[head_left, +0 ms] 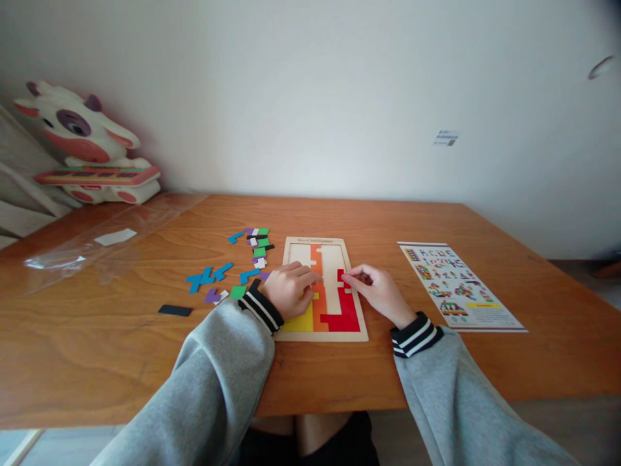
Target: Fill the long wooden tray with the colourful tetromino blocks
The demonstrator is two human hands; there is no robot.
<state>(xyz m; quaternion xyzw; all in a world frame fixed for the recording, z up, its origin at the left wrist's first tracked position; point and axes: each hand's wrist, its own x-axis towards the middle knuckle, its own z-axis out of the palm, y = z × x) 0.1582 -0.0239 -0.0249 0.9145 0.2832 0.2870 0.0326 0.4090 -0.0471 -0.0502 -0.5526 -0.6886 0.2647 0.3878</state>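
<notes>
A pale wooden puzzle tray (359, 336) lies in front of me. Yellow pieces (298, 323) fill its lower left, orange pieces (317, 318) run up the middle, and red pieces (348, 317) line the lower right. My right hand (381, 291) is at the tray's right edge, thumb and forefinger pinched on a red piece (340, 277) above the other red ones. My left hand (290, 289) rests over the tray's left side, its forefinger reaching the orange column. The left fingers are apart, with nothing visible in them, and the hand hides part of the yellow area.
Blue pieces (200, 279), green pieces (238, 292), purple, white and black pieces lie scattered left of the tray. A printed pattern sheet (451, 285) is at the right. Clear plastic (63, 260) and a cow toy keyboard (97, 176) sit at the left, near the wall.
</notes>
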